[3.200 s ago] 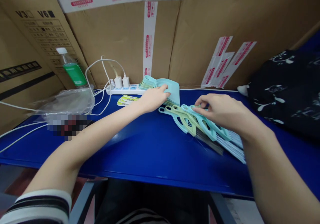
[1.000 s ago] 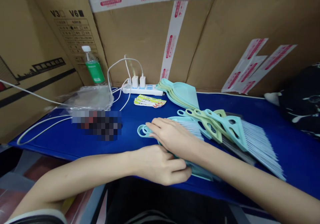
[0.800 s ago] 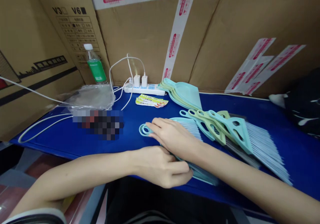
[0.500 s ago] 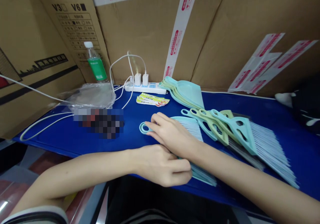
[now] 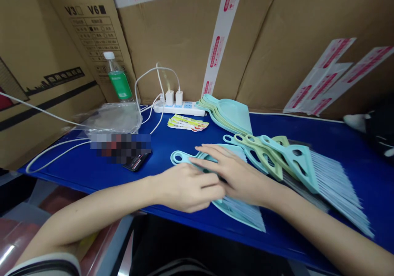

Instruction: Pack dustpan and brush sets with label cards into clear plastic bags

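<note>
A light blue hand brush (image 5: 241, 212) lies in a light blue dustpan (image 5: 237, 148), their ringed handles lined up toward the left. Over the handle end sits my left hand (image 5: 191, 187), its fingers curled; whatever they grip is hidden beneath. My right hand (image 5: 241, 175) rests across the middle of the brush and dustpan with its fingers stretched out flat. The two hands touch or overlap at the fingertips. To the right, several blue and green brushes (image 5: 298, 165) lie fanned over one another.
Nested blue and green dustpans (image 5: 232, 111) stand behind, against the cardboard wall (image 5: 184, 33). A white power strip (image 5: 184, 108), colourful packets (image 5: 187, 123), a phone (image 5: 137, 159), a clear plastic bag (image 5: 113, 118) and a green-labelled bottle (image 5: 119, 83) occupy the back and left of the blue table (image 5: 166, 134).
My left hand has moved up and left from the near edge toward the handles. My right hand has slid right off the handle rings, and its fingers have straightened.
</note>
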Available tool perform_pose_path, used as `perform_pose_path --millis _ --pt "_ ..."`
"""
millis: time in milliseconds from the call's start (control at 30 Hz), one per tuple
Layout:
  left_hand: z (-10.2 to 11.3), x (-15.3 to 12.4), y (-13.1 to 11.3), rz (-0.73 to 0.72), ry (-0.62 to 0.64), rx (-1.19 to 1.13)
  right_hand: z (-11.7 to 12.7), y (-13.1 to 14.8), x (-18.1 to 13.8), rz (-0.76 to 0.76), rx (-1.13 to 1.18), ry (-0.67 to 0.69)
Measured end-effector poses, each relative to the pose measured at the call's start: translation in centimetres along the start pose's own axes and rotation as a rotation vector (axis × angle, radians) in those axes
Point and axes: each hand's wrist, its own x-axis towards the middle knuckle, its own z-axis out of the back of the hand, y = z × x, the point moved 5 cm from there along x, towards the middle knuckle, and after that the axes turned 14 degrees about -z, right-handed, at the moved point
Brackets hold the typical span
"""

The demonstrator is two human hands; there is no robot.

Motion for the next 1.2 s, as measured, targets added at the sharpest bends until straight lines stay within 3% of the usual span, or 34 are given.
perform_pose_path --millis 67,167,267,333,500,700,833,1200 --pt "0.8 -0.4 1.7 0.126 0.085 0.008 -0.5 -0.1 0.0 -0.029 0.007 0.005" --pt "1.5 -2.0 5.1 0.437 0.267 0.017 -0.7 -0.1 0.1 -0.056 0.013 0.024" --pt "1.2 -3.5 7.2 0.558 0.425 -0.082 -0.6 -0.3 0.1 -0.09 0.038 0.056" --pt "0.4 -4.1 7.5 0.582 0.45 -0.264 -0.5 -0.5 -0.1 -0.1 0.064 0.099" --pt "-1.2 -4.8 7.0 0.729 0.32 -0.684 -0.9 -0.7 -0.4 -0.102 0.092 0.235" --pt "-2.7 -5.7 6.3 0.851 0.152 -1.116 -1.4 -0.5 -0.5 -0.124 0.113 0.28" --pt "-3.0 -5.8 6.3 0.875 0.104 -1.175 -1.6 -0.4 -0.6 -0.134 0.13 0.293" --pt "-2.9 -5.8 6.4 0.893 0.122 -1.118 -1.9 -0.3 -0.7 -0.161 0.129 0.343"
